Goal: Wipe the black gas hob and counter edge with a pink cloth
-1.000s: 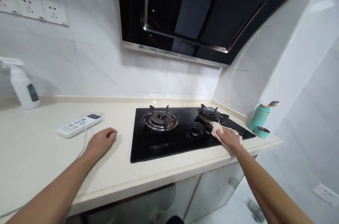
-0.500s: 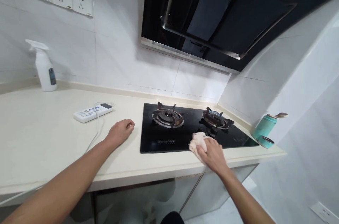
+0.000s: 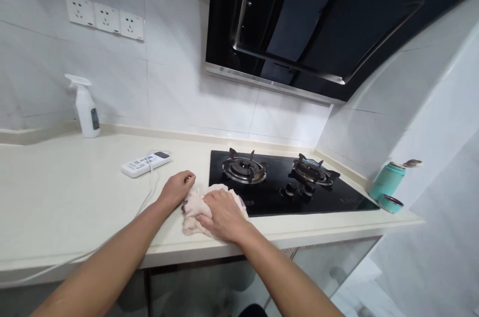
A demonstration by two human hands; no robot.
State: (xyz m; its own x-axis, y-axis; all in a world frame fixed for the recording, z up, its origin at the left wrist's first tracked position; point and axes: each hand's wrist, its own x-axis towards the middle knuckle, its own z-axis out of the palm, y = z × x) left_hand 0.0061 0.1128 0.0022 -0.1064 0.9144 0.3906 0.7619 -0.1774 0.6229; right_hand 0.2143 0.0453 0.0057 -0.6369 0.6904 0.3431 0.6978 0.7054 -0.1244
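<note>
My right hand presses a crumpled pale cloth flat on the cream countertop, at the front left corner of the black glass gas hob. Its fingers are curled over the cloth. My left hand rests on the counter just left of the cloth, fingers loosely curled, touching the cloth's edge with nothing in it. The hob carries two burners and two knobs.
A white power strip with its cable lies on the counter to the left. A white spray bottle stands by the wall. A teal flask and its lid sit at the right end. A black range hood hangs overhead.
My right hand has swept the cloth leftward across the hob's front, from the right burner side to the hob's left corner beside my left hand. The view has turned left.
</note>
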